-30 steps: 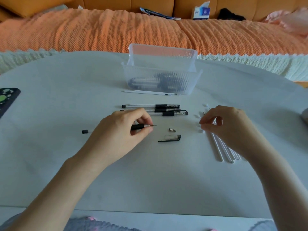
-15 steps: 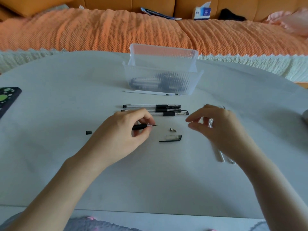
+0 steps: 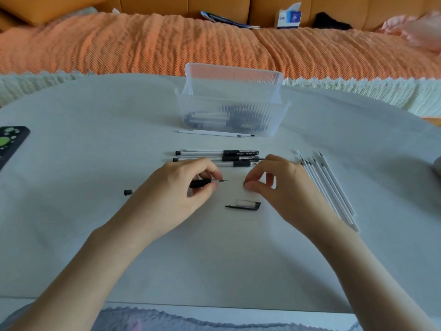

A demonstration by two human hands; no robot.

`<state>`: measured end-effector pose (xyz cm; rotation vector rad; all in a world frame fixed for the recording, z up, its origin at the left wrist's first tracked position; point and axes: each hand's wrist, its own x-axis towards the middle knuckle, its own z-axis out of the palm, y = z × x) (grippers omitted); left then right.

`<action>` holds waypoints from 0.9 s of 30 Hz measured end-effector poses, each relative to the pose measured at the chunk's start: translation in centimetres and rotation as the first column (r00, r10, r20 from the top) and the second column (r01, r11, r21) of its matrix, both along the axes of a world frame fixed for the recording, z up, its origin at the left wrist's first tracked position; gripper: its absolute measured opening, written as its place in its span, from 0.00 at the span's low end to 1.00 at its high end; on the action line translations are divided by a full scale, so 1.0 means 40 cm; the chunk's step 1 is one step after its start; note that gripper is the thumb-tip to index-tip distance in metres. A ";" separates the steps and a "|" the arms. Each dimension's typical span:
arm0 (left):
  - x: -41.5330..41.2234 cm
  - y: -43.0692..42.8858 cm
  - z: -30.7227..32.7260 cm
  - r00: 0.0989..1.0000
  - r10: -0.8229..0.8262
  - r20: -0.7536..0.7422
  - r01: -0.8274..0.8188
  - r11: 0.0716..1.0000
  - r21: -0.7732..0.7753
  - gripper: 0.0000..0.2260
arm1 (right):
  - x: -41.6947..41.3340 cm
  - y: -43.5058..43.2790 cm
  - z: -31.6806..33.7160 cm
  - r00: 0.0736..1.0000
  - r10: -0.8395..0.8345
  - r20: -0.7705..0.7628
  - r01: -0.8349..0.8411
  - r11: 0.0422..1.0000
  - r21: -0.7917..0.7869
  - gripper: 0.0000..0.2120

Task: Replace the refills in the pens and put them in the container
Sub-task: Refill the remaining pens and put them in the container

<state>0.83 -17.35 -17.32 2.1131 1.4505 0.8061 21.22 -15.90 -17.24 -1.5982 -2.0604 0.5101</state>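
My left hand point(image 3: 176, 187) grips a pen barrel point(image 3: 202, 183) with a black grip, its refill tip pointing right. My right hand point(image 3: 274, 185) pinches the small metal pen tip point(image 3: 245, 185) just right of that point, a short gap between them. A clear pen cap with a black clip point(image 3: 244, 204) lies below the hands. A small black end plug point(image 3: 128, 192) sits to the left. Three whole pens point(image 3: 217, 153) lie behind the hands. Several white refills point(image 3: 331, 187) are fanned out on the right. The clear ribbed container point(image 3: 229, 108) holds several pens.
Two loose refills point(image 3: 214, 133) lie in front of the container. A black case with green dots point(image 3: 9, 144) is at the left edge. The white table point(image 3: 95, 130) meets an orange-covered sofa point(image 3: 143, 44) behind, and a grey object point(image 3: 436, 167) shows at the right edge.
My right hand has moved left from the refills to the small metal tip and taken it between its fingers. My left hand holds the barrel in the same spot.
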 end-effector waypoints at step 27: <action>0.009 -0.004 0.011 0.999 -0.038 -0.005 0.038 0.999 0.019 0.03 | 0.002 -0.024 0.040 0.943 0.056 -0.329 -0.087 0.993 -0.079 0.03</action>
